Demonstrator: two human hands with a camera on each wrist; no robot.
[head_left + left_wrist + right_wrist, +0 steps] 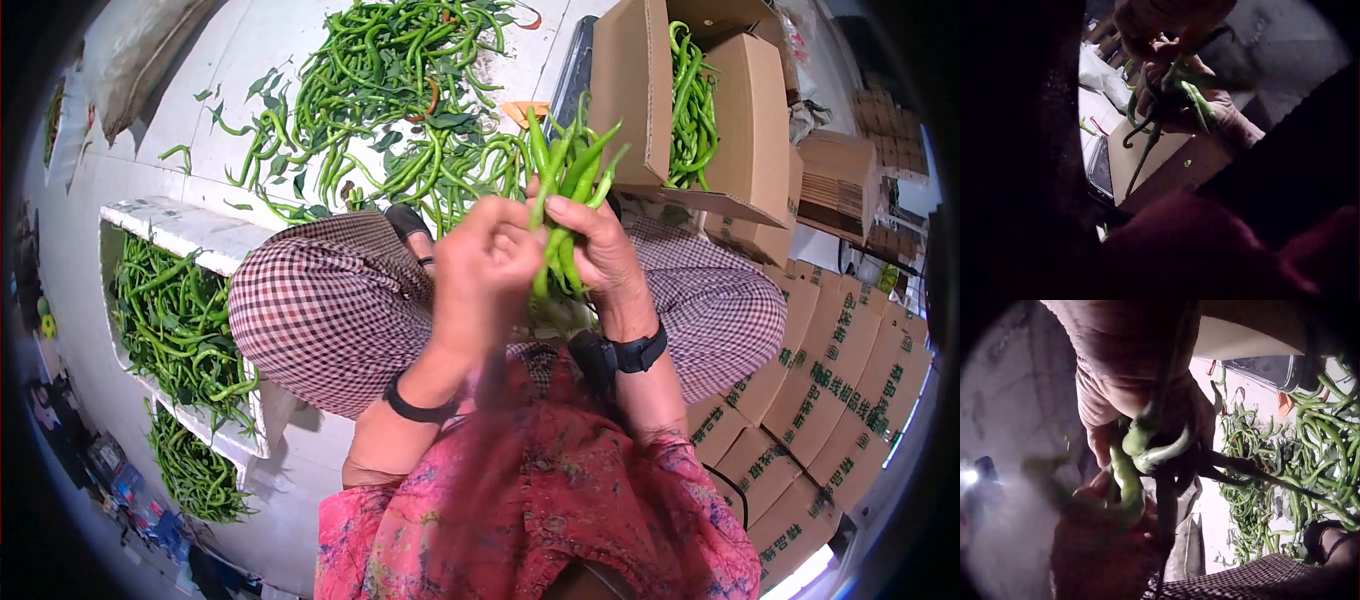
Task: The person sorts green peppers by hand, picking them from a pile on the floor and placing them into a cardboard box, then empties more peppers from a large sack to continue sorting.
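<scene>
A bunch of long green chili peppers (575,185) is gripped in my right hand (605,245), tips fanned upward in the head view. My left hand (485,265) is close against the bunch, its fingers curled and pinching a green chili pepper (1127,478) at the bunch's side. In the left wrist view the peppers (1152,140) hang dark between both hands, and the right hand (1232,119) shows behind them. Part of the bunch is hidden by fingers and thumb.
A large heap of peppers (400,70) with leaves lies on the pale floor ahead. White foam boxes (185,220) of peppers stand at the left. To the right are an open cardboard box (625,90) holding peppers and stacked cartons (830,370). Crossed legs (320,310) lie below the hands.
</scene>
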